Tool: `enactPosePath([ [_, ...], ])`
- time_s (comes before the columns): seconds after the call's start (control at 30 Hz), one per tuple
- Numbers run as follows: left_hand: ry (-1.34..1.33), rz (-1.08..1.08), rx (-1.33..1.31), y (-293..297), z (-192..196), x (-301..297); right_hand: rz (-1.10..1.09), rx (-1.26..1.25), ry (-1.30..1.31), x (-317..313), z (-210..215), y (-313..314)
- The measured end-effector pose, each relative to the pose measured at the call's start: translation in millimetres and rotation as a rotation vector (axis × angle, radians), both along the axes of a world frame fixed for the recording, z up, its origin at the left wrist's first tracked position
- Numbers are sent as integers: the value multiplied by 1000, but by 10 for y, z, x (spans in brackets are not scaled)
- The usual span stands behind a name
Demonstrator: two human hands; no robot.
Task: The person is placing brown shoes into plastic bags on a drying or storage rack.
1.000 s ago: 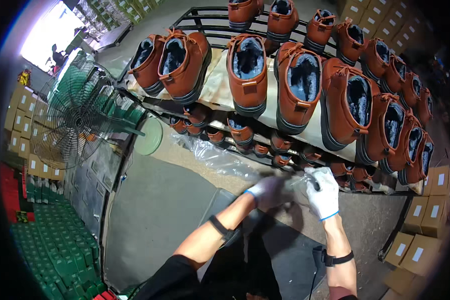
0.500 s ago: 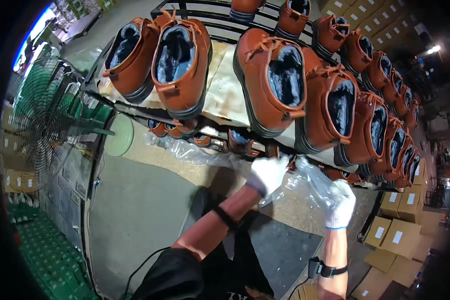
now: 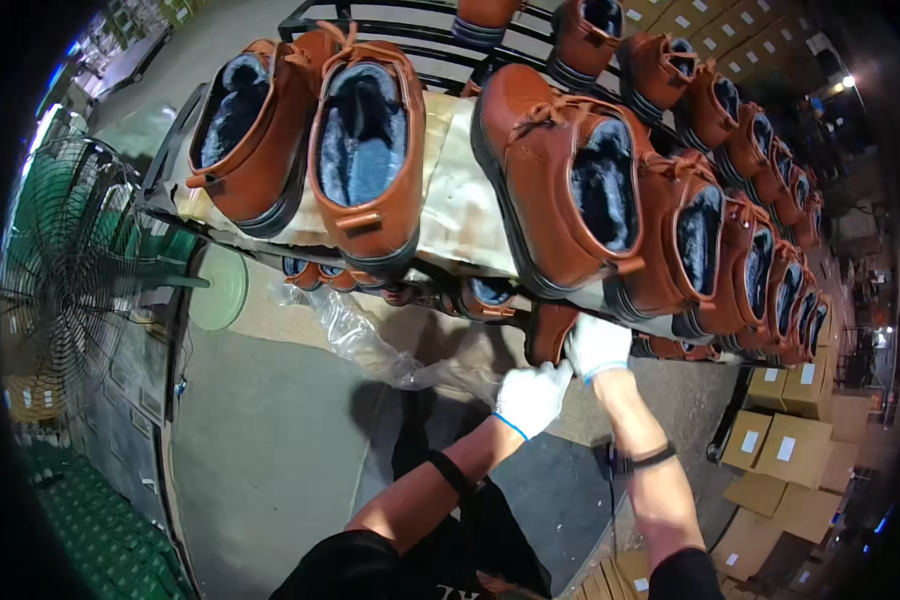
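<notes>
Comparing this moment with half a second ago, taking clock positions from the view centre, we note that the clear plastic (image 3: 370, 345) now trails slack at 8 o'clock. The brown shoe (image 3: 548, 335) at 4 o'clock, below the top shelf (image 3: 460, 220), shows more fully. Our hands, formerly parted by stretched film, nearly meet: the right hand (image 3: 600, 345), fingers bent, sits against the shoe's right side, grip undeterminable; the left hand (image 3: 532, 400), at 5 o'clock, is almost fisted, its hold, if any, unclear to us.

Surroundings: grey floor (image 3: 260, 430) at 8 o'clock; the shelf, pale-covered, at 12 o'clock, bearing fleece-lined shoes (image 3: 370, 235); cartons (image 3: 805, 465) at 4 o'clock; a wire-caged fan (image 3: 70, 265) at 9 o'clock.
</notes>
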State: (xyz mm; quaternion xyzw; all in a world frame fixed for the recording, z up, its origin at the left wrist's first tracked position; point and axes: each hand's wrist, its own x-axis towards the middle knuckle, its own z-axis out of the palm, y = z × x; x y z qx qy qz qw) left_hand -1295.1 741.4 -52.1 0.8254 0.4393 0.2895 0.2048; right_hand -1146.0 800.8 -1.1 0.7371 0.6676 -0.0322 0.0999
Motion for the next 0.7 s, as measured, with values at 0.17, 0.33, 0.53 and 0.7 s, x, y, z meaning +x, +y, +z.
enactPosePath([
  [0.17,53,97,4,313,24,-122,103,363,316,-194,268,-297],
  [0.33,25,167,-82,715,200,321,-15,283,731,-211,460,-907],
  [0.53,-176,-28,-618,487,519,195,170,448,809,-94,327,-762],
  [0.7,-334,-177,-741,-244,235,-916,68,325,1012,-189,771,-982],
])
